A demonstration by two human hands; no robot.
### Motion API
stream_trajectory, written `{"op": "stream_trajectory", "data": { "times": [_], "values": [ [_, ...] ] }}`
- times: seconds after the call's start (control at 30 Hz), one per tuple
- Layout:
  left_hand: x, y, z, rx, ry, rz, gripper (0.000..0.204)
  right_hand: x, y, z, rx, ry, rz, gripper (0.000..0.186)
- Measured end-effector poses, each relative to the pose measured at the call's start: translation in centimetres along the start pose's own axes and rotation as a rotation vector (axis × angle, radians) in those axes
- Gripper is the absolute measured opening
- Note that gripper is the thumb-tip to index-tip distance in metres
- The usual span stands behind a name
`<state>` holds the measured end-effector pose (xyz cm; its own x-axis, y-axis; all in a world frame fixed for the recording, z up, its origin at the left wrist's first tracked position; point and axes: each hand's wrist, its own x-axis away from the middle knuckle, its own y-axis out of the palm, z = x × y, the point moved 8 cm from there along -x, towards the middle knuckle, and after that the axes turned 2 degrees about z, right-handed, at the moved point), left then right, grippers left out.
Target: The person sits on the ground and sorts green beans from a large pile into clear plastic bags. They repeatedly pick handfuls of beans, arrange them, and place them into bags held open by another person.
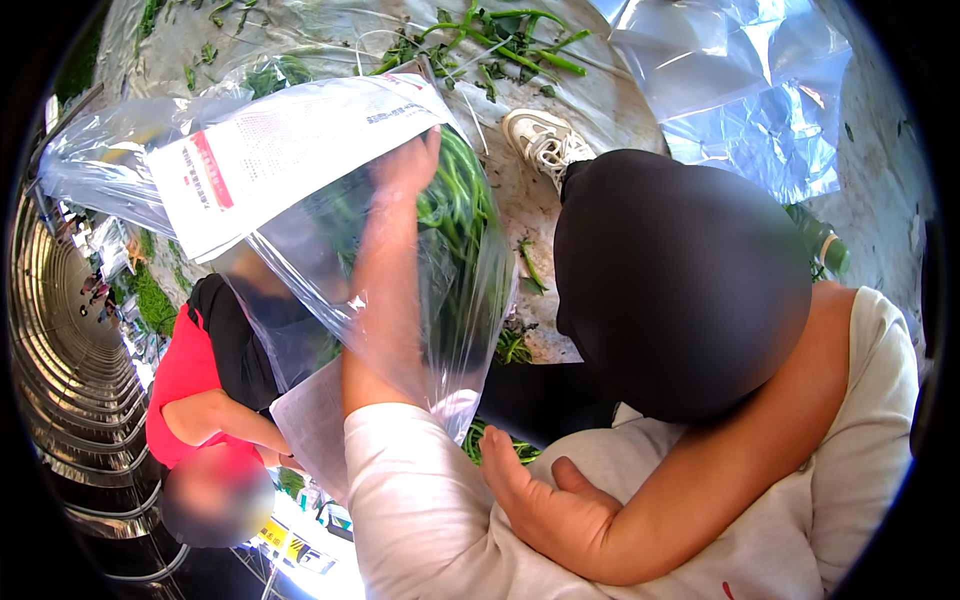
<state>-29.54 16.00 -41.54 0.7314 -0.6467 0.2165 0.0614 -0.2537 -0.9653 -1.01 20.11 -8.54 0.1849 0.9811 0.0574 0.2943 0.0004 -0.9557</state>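
Observation:
My left arm reaches into a large clear plastic bag (300,300) of long leafy greens (460,210). My left hand (405,165) is inside near its top, beside a white printed label sheet (270,150); its fingers are hazy behind the plastic and partly hidden. My right hand (550,505) rests low in front of my body, fingers stretched and apart, holding nothing.
My dark bent knee (680,280) and white shoe (540,140) are at the right. Loose greens (510,45) and shiny plastic sheeting (750,110) lie on the pale ground sheet. A co-worker in red (190,370) is at the left, beside a curved metal-framed tunnel (80,400).

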Motion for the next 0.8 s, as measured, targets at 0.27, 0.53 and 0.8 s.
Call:
{"op": "stream_trajectory", "data": {
  "times": [0.27,0.53,0.8],
  "values": [
    [1.0,0.1,-0.4,0.090,-0.071,0.053,0.072,0.2,0.3,-0.6,0.014,0.008,-0.005,0.041],
    [7.2,-1.0,3.7,-0.005,-0.089,-0.068,0.103,0.1,-0.1,-0.1,-0.006,0.002,0.004,0.041],
    [6.9,-0.9,4.3,-0.084,-0.162,-0.167,0.109,0.4,0.4,-0.9,0.010,-0.030,0.007,0.041]
  ]
}}
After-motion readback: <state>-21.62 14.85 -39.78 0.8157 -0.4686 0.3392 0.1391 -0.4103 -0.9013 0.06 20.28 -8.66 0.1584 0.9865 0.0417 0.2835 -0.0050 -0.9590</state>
